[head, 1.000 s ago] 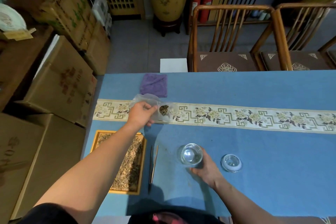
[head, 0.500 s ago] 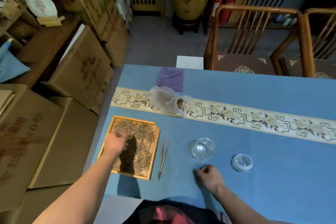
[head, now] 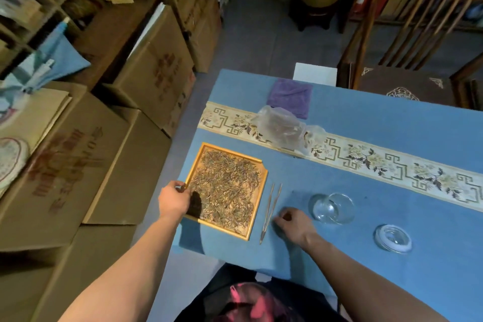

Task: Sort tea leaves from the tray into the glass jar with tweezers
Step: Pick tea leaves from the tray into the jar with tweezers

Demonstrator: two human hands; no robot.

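Gripping square wooden tray [head: 257, 204] of wiry tea leaves [head: 226, 185]

The room is dim, with soft light from above. The left hand [head: 174, 201] throws a dark shadow on the tray [head: 194, 165]. The picture is slightly soft, the wide lens bends the edges, and the cardboard boxes [head: 78, 165] look blurred.

Reddish printing on the cardboard boxes [head: 78, 165], blurred, no text legible anywhere
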